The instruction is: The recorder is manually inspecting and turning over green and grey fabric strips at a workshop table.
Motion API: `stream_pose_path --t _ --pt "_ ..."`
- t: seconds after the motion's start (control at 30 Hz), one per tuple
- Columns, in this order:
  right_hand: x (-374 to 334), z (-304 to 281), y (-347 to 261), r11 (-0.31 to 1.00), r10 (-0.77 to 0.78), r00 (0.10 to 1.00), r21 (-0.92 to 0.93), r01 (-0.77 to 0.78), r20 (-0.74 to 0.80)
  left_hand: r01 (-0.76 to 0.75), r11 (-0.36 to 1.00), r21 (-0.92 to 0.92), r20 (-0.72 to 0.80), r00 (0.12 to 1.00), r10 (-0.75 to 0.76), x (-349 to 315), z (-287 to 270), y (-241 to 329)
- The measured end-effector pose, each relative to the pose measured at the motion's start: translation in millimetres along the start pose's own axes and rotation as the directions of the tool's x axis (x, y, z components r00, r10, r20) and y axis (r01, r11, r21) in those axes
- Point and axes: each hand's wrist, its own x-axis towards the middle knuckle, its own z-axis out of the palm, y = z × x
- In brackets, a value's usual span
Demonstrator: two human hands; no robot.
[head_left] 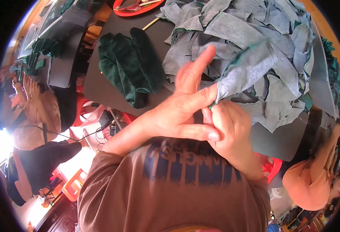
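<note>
Both my hands meet in front of my chest over a dark table (pixel 108 77). My left hand (pixel 181 110) pinches the edge of a grey fabric piece (pixel 247 69) with a green underside, its forefinger pointing up. My right hand (pixel 232 127) grips the same fabric edge from below, partly covered by the left hand. The piece lifts off a large heap of grey fabric pieces (pixel 255 34) spread across the table's right side. A folded bundle of dark green velvet (pixel 133 65) lies to the left of my hands.
A red tray (pixel 139 9) sits at the table's far edge with a wooden stick (pixel 150 24) beside it. One person sits low at the left (pixel 34 112), another at the lower right (pixel 313 181). More green pieces (pixel 42 48) lie on a far-left surface. Red stools stand below.
</note>
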Motion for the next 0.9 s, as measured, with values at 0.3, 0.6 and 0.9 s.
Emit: stream_pose_path --t 0.3,0.6,0.9 --pt "-10 -11 10 0.894 0.113 0.973 0.407 -0.189 0.203 -0.016 0.885 0.465 0.111 0.993 -0.04 7 -14 31" --pt "3 -11 9 0.045 0.47 0.815 0.913 -0.406 0.339 0.043 0.976 0.214 0.08 0.995 -0.061 -4 12 27" --pt "2 3 -6 0.138 0.531 0.809 0.916 -0.376 0.252 0.156 0.977 -0.143 -0.037 0.986 -0.163 -6 31 21"
